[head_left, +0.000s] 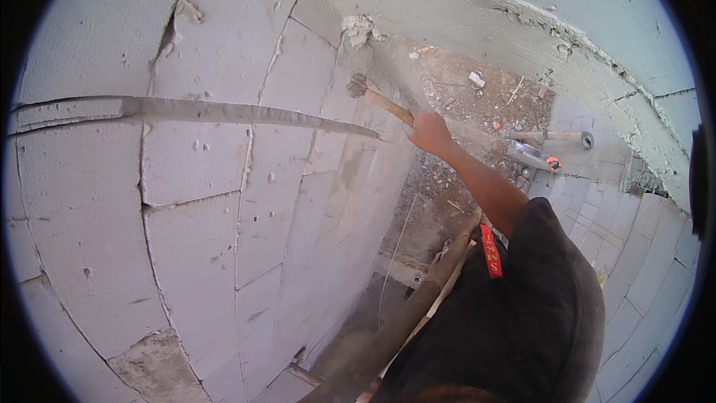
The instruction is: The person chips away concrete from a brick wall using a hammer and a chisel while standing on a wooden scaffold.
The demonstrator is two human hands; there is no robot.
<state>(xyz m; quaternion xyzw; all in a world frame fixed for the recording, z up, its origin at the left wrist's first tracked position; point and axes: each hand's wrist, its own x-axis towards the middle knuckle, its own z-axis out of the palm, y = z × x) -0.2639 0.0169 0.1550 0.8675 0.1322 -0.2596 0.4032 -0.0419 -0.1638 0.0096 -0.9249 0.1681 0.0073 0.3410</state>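
My right hand (431,133) is closed around the wooden handle of a hammer (389,107). The arm stretches out from a black sleeve toward the block wall (201,157) on the left. The hammer's head is smeared and grey with dust; it is close to the wall's face, though whether it touches cannot be made out. A long groove (246,113) runs across the blocks, narrowing to an end below the hammer head. Above the head, a rough broken patch (359,30) shows where the wall meets a concrete beam. My left hand does not show.
Rubble and dirt (477,93) cover the ground below. A tube (552,136), a silvery bar (528,154) and an orange-and-black tape measure (553,164) lie to the right. The concrete beam (514,22) curves overhead. A brown pole (403,313) slants beside my body.
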